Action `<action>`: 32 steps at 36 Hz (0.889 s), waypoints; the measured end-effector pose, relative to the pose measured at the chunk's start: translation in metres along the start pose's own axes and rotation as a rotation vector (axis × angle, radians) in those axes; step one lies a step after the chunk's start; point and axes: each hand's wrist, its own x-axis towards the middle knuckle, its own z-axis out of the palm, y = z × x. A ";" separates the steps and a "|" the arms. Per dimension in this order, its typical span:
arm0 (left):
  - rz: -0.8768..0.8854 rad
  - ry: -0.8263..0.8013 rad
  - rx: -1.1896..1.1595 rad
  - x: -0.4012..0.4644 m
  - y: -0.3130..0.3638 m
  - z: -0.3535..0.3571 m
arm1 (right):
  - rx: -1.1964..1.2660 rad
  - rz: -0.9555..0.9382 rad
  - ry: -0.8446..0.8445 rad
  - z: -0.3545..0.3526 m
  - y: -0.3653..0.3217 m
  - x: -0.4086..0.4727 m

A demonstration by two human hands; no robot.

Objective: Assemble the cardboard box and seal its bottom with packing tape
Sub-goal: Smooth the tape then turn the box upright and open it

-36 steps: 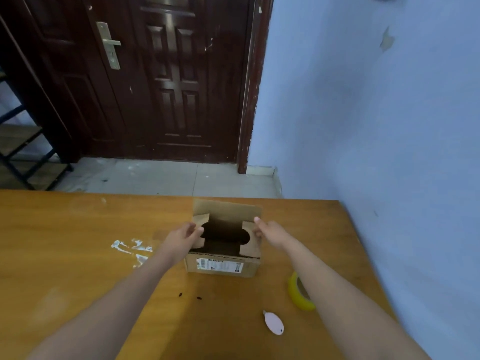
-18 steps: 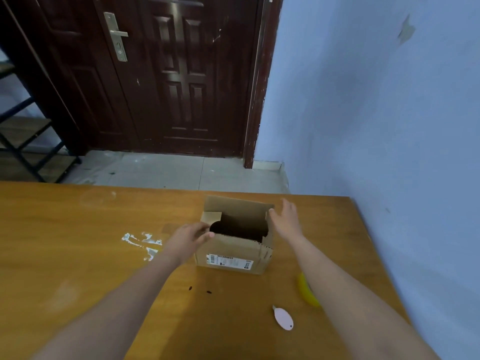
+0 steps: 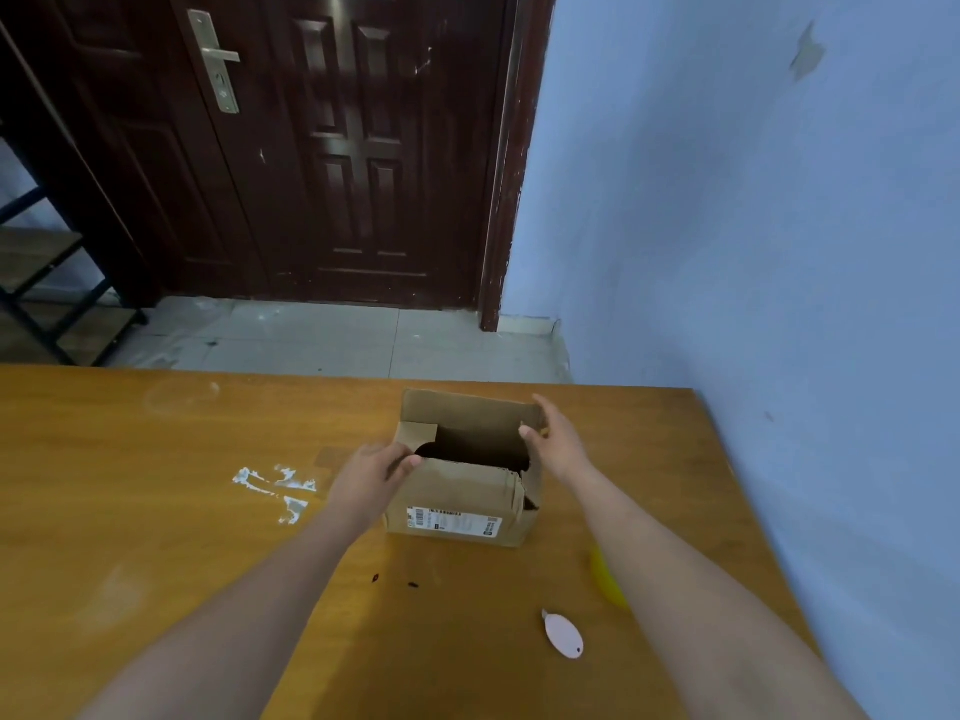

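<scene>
Head view: a brown cardboard box [image 3: 457,491] with a white label stands between the two hands on the orange wooden table [image 3: 156,511], top flaps partly folded in. The left hand [image 3: 371,478] bends its fingers over the box's near-left top corner; whether they pinch is unclear. The right hand [image 3: 558,444] is spread flat against the right flap. A yellow tape roll [image 3: 605,579] lies nearer than that hand, half hidden by its forearm.

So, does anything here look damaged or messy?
Yes. The cardboard box is crumpled and torn at its near right corner, leaving a dark gap. Left of the box, white scraped residue smears the table.
</scene>
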 end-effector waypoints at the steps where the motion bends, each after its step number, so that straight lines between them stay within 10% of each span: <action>1: 0.011 0.003 0.000 -0.001 -0.001 -0.001 | 0.017 0.008 0.003 0.000 0.000 0.001; 24: -0.253 0.078 -0.145 0.002 0.019 0.018 | -0.034 -0.089 0.142 0.005 0.018 -0.009; 32: -0.241 0.115 -0.122 0.003 0.018 0.029 | -0.385 -0.235 -0.011 0.013 0.042 -0.039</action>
